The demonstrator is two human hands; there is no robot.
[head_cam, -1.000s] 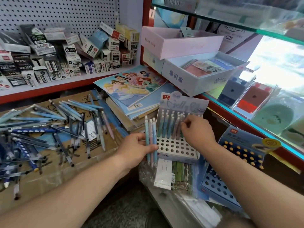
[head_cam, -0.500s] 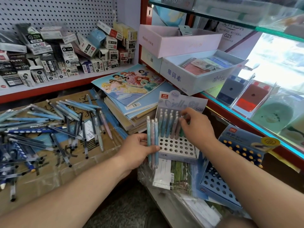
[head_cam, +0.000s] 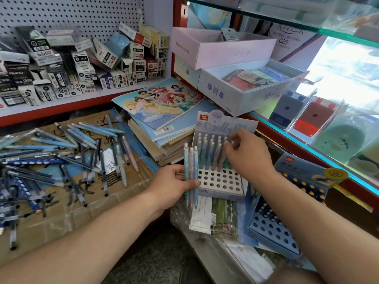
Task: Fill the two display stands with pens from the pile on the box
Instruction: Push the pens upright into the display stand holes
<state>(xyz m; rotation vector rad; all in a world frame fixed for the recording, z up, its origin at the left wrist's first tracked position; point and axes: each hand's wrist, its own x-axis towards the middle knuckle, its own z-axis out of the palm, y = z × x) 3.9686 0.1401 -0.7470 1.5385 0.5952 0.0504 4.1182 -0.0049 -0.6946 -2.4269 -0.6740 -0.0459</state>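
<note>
My left hand (head_cam: 172, 186) grips three pens (head_cam: 191, 171) mid-barrel: light, stiff, slick. Right hand (head_cam: 248, 156) pinches another's top in stand (head_cam: 221, 181).

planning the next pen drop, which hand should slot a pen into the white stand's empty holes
Right, probably. The right hand hovers over the white stand, by its empty holes. The left hand grips three pens beside the stand, so it serves as the supply.

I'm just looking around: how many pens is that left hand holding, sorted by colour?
Teal pen: 1
Pale pink pen: 1
Blue pen: 1
Total: 3, held side by side in the left hand.
</note>
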